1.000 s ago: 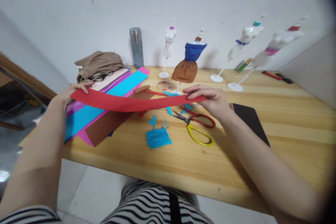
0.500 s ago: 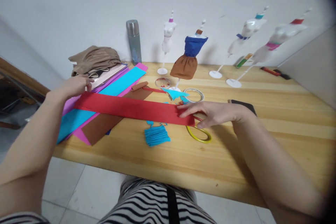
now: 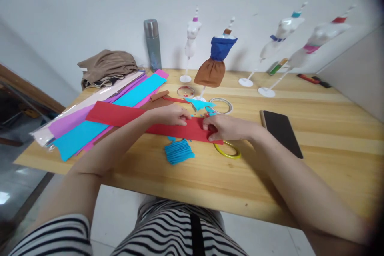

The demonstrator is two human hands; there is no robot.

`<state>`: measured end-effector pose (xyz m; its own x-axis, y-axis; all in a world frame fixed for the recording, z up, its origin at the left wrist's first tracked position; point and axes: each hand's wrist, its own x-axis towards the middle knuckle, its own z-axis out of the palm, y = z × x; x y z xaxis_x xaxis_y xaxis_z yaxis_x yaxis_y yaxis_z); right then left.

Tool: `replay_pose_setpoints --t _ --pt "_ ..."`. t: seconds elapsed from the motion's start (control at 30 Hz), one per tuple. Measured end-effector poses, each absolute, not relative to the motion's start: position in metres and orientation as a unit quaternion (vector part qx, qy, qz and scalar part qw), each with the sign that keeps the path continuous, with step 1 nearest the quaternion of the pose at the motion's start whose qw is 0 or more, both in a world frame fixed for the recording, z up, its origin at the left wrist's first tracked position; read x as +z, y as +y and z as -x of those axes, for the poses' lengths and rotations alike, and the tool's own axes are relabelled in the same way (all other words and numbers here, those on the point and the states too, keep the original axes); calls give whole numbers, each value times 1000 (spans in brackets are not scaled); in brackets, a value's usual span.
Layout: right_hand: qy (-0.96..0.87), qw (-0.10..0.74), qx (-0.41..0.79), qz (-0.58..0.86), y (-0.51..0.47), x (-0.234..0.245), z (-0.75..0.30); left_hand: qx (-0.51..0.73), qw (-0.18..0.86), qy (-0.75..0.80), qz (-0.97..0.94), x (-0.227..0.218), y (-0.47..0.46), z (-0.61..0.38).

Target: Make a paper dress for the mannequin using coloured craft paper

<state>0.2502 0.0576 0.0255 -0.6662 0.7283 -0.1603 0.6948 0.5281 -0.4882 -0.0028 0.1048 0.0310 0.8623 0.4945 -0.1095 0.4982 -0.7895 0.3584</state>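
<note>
A long folded strip of red crepe paper (image 3: pixel 114 113) lies slantwise over the other strips and the table. My right hand (image 3: pixel 229 127) is closed on its right end, with bent fingers and thumb against the paper. Over the strip's middle, close to my right hand, is my left hand (image 3: pixel 171 115). Its fingers are curled together, and I cannot make out what they hold, if anything. Just below the strip lies a pleated blue crepe paper piece (image 3: pixel 179 152). A yellow ring (image 3: pixel 227 151) sits partly under the right end.
Blue, purple and brown paper strips (image 3: pixel 144 91) and brown cloth (image 3: pixel 108 66) lie left. Behind stand a flask (image 3: pixel 153 46), a dressed mannequin (image 3: pixel 220 52) and other small mannequins (image 3: pixel 192 34). A tape roll (image 3: pixel 229 106), blue scraps (image 3: pixel 199 104) and a phone (image 3: pixel 282 132) are nearby.
My left hand has left the strip's left end and moved right, close to my right hand. My right hand's fingers have curled in more on the red paper. The strip has barely moved.
</note>
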Motion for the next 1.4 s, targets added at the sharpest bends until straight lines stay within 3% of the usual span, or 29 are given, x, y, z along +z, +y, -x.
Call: replay_pose_setpoints --t 0.17,0.47,0.6,0.83,1.07,1.4 --pt "-872 34 282 398 61 29 -245 -51 267 300 -914 30 105 -17" --pt "-812 103 286 498 56 65 -271 -4 387 309 -869 23 112 -21" --pt "-796 1 294 529 46 72 -284 4 424 315 -849 26 114 -16" --pt "-802 -49 237 546 14 51 -285 2 415 330 -848 29 112 -13" --pt "-818 20 176 547 -13 11 -288 1 380 316 -869 22 119 -12" --pt "-807 74 93 578 -16 -9 -299 -12 376 293 -879 21 122 -12"
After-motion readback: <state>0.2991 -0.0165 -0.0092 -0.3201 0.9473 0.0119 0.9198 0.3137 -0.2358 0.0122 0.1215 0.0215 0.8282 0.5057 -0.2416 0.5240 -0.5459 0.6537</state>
